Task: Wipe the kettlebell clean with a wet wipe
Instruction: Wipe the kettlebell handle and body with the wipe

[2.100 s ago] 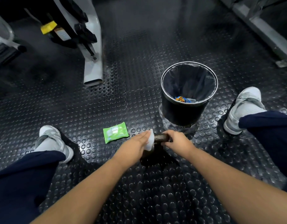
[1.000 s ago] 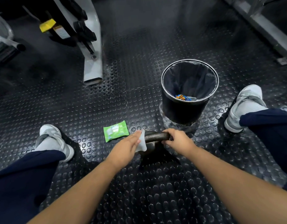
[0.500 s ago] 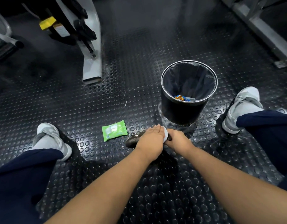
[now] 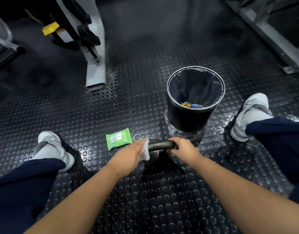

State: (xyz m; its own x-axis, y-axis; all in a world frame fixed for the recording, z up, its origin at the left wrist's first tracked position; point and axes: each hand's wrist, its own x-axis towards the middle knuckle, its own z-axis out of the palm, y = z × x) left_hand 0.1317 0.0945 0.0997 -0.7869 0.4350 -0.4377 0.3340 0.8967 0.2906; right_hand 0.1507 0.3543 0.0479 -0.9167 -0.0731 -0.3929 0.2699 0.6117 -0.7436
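On the studded floor [image 4: 145, 85] stands the kettlebell [image 4: 160, 144]; the right hand [image 4: 183, 149] grips its handle, and the left hand [image 4: 131, 153] clasps the wet wipe [image 4: 145, 152] against the handle's left end. Handle wiping is in hand; next, likely, the body below.

gym, w/ studded rubber floor [image 4: 145, 208], exercise machine [image 4: 96, 68] & kettlebell [image 4: 160, 144].

I'm seeing the kettlebell [image 4: 160, 144] sitting on the floor [image 4: 128, 102], bin [image 4: 187, 120] standing just behind, wipe packet [image 4: 119, 139] lying left of it, left hand [image 4: 130, 152] holding the wet wipe [image 4: 145, 152] at its handle's left end, right hand [image 4: 184, 149] gripping the right end.
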